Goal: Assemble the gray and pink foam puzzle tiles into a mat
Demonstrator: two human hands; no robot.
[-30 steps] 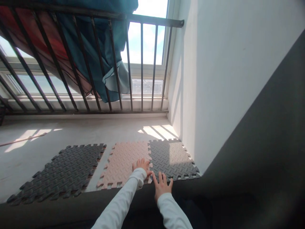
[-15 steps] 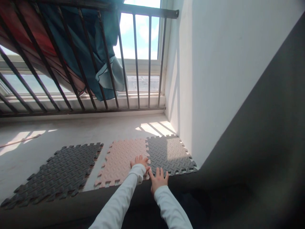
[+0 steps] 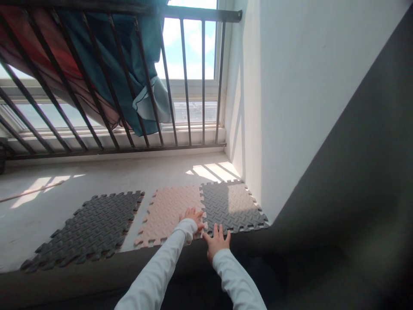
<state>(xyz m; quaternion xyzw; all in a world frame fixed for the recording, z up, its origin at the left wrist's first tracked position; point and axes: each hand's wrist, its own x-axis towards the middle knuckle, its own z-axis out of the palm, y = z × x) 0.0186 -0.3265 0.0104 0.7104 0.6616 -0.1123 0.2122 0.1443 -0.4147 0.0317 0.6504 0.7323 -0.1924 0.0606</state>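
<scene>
Railing (image 3: pixel 201 13) and wall (image 3: pixel 284 107) stand beyond left hand (image 3: pixel 193 216) and right hand (image 3: pixel 217 243), both spread at the mats (image 3: pixel 172 206).

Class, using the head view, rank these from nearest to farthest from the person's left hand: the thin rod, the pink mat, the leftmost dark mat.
1. Pink mat: directly under the left hand.
2. Leftmost dark mat: to the left, across a gap.
3. Thin rod: at far left, nearer the railing.

On our pale ledge (image 3: pixel 112 174) lie a pink mat (image 3: pixel 171 202), a grey mat (image 3: pixel 234 204) and a black mat (image 3: pixel 87 228). We also see a thin rod (image 3: pixel 35 190).
</scene>
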